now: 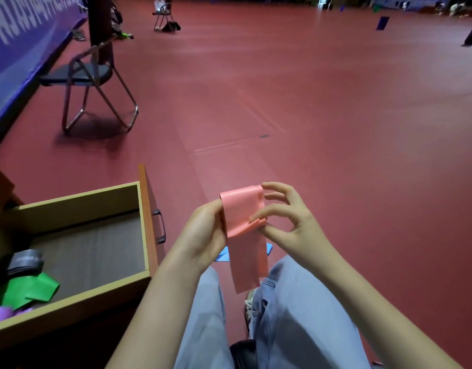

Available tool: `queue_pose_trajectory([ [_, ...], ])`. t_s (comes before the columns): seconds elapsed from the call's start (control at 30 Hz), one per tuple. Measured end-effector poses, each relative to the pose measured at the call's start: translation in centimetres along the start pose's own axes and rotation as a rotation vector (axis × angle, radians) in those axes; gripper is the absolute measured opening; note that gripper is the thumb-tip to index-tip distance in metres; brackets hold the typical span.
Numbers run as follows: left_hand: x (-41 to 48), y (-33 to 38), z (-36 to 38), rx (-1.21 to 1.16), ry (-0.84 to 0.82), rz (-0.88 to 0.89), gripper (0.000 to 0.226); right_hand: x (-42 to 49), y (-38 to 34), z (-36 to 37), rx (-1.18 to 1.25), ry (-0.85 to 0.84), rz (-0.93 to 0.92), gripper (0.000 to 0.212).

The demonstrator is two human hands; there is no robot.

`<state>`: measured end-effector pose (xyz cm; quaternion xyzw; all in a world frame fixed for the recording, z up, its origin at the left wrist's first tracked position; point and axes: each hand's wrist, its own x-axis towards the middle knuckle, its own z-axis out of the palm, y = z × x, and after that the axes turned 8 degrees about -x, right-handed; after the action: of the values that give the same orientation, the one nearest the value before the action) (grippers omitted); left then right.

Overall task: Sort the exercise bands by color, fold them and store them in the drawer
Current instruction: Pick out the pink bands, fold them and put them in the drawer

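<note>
I hold the pink band just right of the drawer, above my knees. My left hand grips its folded upper part, and my right hand pinches the stacked layers between thumb and forefinger, while a loose tail hangs down. Inside the drawer, at its left end, a grey band, a green band and a purple band lie folded. A blue band lies on the floor right of the drawer. I judge the job past halfway: pink to finish, blue not yet folded.
</note>
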<state>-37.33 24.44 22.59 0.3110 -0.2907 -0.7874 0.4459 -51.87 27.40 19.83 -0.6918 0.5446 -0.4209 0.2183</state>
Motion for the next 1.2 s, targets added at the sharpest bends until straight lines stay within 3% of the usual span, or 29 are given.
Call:
queue_pose_trajectory([
  [0.17, 0.0, -0.1, -0.1, -0.188, -0.004, -0.033, 0.037, -0.1, -0.2, 0.1, 0.108, -0.005, 0.067, 0.026],
  [0.3, -0.2, -1.1, 0.0, 0.193, 0.032, 0.091, 0.013, -0.6, -0.5, 0.7, 0.125, -0.002, 0.075, 0.031],
  [0.37, 0.0, -1.3, -0.2, 0.308, 0.101, 0.181, 0.020, -1.0, -0.6, 1.0, 0.132, -0.036, 0.073, 0.042],
  [0.47, 0.0, -0.9, -0.4, 0.396, 0.158, 0.262, 0.027, -1.5, -1.1, 1.4, 0.367, -0.028, 0.190, 0.057],
  [0.57, -0.2, -0.6, -0.3, 0.415, 0.152, 0.296, 0.029, -1.5, -1.5, 1.3, 0.469, 0.019, 0.279, 0.037],
  [0.67, -0.3, -0.7, -0.1, 0.437, 0.117, 0.302, 0.029, -1.2, -1.9, 1.0, 0.438, -0.099, 0.286, 0.019],
  [0.97, -0.8, -0.6, -0.3, 0.465, 0.020, 0.263, 0.019, -0.8, -1.7, 1.0, 0.560, -0.053, 0.308, 0.020],
  [1.2, -1.8, -2.4, -1.8, 0.518, 0.008, -0.007, 0.019, 0.0, -1.9, 1.1, 0.546, 0.130, 0.281, 0.025],
])
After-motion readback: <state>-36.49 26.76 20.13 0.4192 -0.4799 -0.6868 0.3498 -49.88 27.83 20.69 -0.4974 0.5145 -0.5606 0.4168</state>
